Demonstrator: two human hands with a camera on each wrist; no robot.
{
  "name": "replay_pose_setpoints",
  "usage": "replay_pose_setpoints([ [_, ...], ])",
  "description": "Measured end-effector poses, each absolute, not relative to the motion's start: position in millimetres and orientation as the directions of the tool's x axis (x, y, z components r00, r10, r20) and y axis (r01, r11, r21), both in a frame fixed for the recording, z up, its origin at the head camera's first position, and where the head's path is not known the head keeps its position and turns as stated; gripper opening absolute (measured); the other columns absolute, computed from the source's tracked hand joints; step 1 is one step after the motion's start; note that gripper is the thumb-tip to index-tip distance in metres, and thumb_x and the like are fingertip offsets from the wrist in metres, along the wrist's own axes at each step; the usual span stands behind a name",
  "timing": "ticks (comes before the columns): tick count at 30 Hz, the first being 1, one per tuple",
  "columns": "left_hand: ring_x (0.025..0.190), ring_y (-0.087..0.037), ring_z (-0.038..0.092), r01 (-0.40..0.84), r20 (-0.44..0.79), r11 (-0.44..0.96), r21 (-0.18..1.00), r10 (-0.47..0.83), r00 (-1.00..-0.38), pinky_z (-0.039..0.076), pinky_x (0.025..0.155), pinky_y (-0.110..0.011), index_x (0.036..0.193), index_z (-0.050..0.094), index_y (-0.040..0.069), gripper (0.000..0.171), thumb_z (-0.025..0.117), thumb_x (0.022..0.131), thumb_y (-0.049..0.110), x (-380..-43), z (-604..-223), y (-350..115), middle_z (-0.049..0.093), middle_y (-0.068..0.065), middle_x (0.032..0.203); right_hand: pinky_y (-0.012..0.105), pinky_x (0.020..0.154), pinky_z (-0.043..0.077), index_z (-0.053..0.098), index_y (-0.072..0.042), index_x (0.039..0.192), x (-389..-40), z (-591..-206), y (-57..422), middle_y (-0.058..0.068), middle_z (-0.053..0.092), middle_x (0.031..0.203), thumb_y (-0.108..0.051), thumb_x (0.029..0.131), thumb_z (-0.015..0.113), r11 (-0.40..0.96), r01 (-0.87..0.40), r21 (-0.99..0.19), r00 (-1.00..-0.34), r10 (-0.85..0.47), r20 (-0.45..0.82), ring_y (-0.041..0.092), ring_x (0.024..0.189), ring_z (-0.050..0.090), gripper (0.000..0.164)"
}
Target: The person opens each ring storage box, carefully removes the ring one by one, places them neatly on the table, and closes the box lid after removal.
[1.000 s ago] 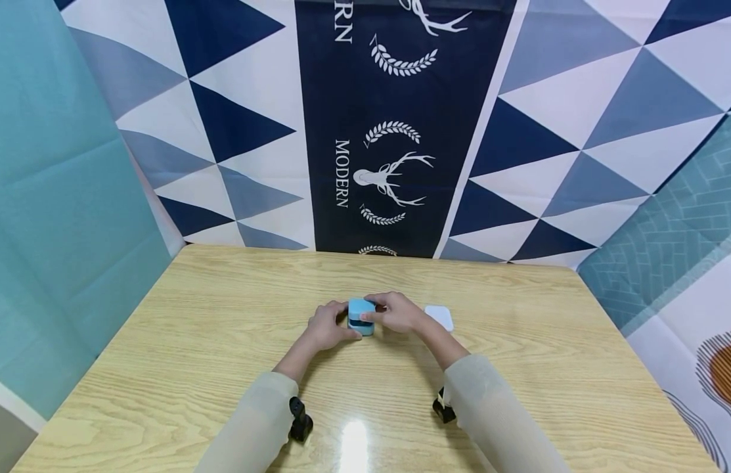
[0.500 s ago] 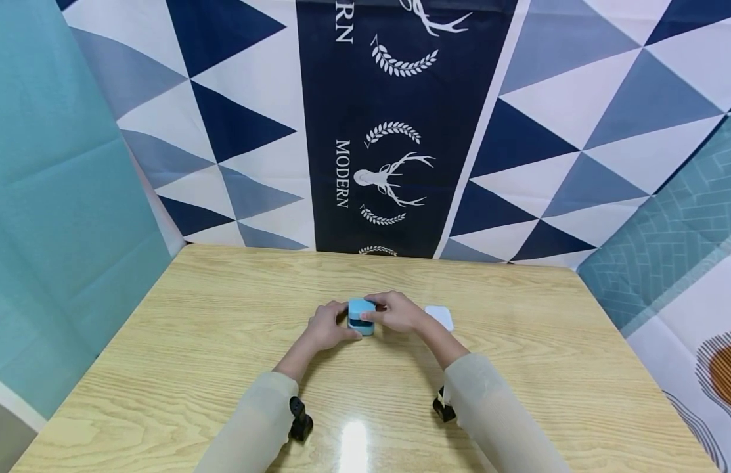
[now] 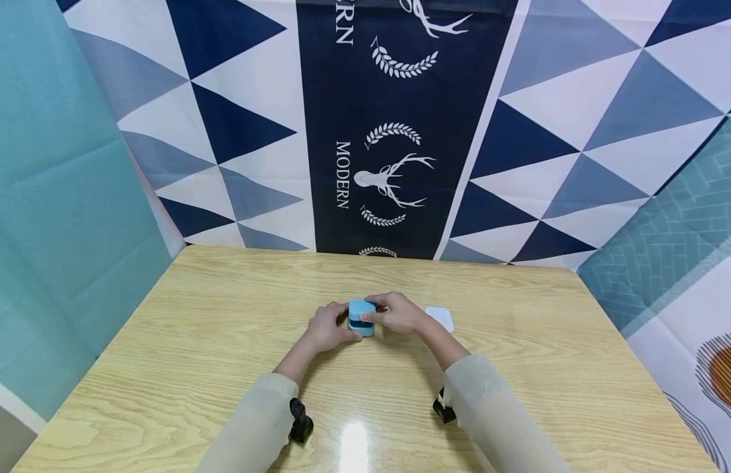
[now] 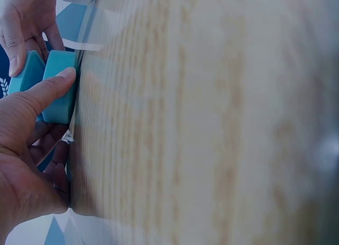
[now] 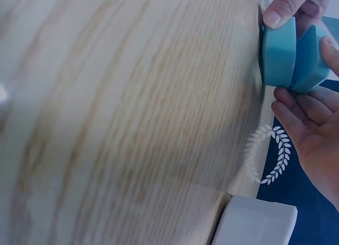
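A small light-blue hinged box (image 3: 361, 331) stands on the wooden table, its lid (image 3: 361, 307) tilted partly up with a dark gap facing me. My left hand (image 3: 326, 327) grips the lower half from the left, thumb across its front, as the base (image 4: 59, 107) in the left wrist view shows. From the right, my right hand (image 3: 398, 313) pinches the raised lid (image 5: 316, 64) between thumb and fingers. The inside of the box is too dark and small to make out.
A white rounded-square object (image 3: 439, 318) lies just right of the right hand, close to that wrist. The wooden table (image 3: 223, 295) ends at a patterned cloth backdrop (image 3: 247, 131). Black wrist cameras sit under both sleeves.
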State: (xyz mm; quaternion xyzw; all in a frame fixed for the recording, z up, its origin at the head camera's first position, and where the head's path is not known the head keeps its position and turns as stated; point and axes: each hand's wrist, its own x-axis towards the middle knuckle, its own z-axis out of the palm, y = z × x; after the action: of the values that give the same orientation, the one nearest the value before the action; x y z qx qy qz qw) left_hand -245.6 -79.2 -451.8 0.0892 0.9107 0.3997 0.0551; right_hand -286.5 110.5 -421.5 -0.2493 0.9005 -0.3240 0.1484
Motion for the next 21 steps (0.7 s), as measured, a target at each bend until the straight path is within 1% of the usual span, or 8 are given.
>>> replay_pose_setpoints([
  [13, 0.122, -0.037, 0.043, 0.122, -0.021, 0.664, 0.738, 0.203, -0.979, 0.032, 0.098, -0.058, 0.135, 0.050, 0.005, 0.070, 0.078, 0.076, 0.029, -245.9, -452.5, -78.4, 0.057, -0.013, 0.124, 0.037, 0.092, 0.047, 0.053, -0.005, 0.133, -286.4, -421.5, 111.6, 0.007, 0.063, 0.120, -0.037, 0.091, 0.060, 0.656, -0.363, -0.662, -0.823, -0.558, -0.102, 0.017, 0.105, 0.059, 0.053],
  [21, 0.119, -0.033, 0.044, 0.114, -0.028, 0.669, 0.734, 0.197, -0.980, 0.033, 0.096, -0.055, 0.135, 0.050, 0.008, 0.070, 0.078, 0.075, 0.030, -247.0, -454.2, -78.2, 0.057, -0.010, 0.125, 0.038, 0.092, 0.047, 0.054, -0.005, 0.132, -287.0, -420.7, 111.8, 0.007, 0.063, 0.120, -0.037, 0.090, 0.060, 0.648, -0.364, -0.670, -0.818, -0.566, -0.103, 0.017, 0.105, 0.059, 0.052],
])
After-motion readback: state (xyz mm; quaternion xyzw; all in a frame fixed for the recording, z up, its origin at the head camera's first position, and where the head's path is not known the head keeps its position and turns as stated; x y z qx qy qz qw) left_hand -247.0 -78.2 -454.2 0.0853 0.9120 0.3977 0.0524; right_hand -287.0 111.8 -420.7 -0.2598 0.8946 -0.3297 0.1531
